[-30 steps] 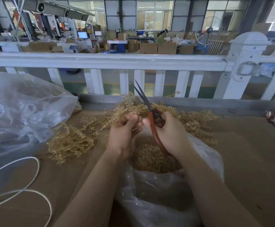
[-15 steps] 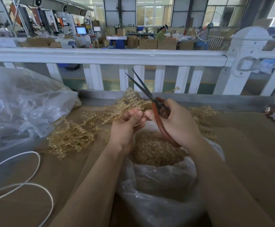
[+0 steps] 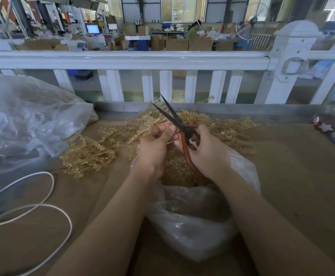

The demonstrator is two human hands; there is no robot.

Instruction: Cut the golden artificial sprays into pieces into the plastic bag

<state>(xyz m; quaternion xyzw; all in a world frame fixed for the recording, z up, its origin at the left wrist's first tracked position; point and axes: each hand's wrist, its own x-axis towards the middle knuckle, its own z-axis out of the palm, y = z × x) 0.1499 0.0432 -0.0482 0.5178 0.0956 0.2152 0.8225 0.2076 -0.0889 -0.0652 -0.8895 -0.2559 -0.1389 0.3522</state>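
Note:
A heap of golden artificial sprays (image 3: 94, 154) lies on the brown table, spreading left and behind my hands. My left hand (image 3: 156, 148) pinches the stem of one spray above the open plastic bag (image 3: 194, 226). My right hand (image 3: 206, 152) grips the red handles of the scissors (image 3: 174, 118), whose dark blades stand apart and point up and away, just right of my left fingertips. Cut golden pieces (image 3: 178, 172) fill the bag's mouth below both hands.
A large crumpled clear plastic sheet (image 3: 23, 124) covers the table's left side. A white cord (image 3: 43, 208) loops at the front left. A white railing (image 3: 142, 60) runs along the far edge. A star-patterned packet (image 3: 332, 126) lies at the right edge.
The scissor blades have opened a little wider and my hands sit slightly higher over the bag. The spray stays pinched in my left hand.

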